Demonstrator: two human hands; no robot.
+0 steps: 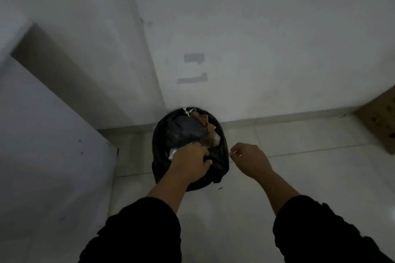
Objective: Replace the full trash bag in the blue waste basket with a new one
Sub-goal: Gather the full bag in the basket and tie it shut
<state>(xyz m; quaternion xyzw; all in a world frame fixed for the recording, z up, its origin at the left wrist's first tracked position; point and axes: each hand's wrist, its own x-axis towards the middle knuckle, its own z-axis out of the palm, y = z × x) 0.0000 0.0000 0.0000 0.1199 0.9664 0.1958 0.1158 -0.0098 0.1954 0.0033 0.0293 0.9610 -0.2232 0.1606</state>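
Observation:
A black trash bag lines a waste basket that stands on the tiled floor against the wall; the basket itself is hidden under the bag. The bag is stuffed with dark plastic, brown card and white paper. My left hand reaches over the near rim and its fingers curl into the black plastic there. My right hand hovers just right of the bag's rim, fingers curled, with a small white scrap at the fingertips; whether it pinches the scrap is unclear in the dim light.
A white cabinet or table side stands close on the left. A brown cardboard box sits on the floor at the right edge. The wall behind carries grey tape marks. Pale floor tiles lie in front.

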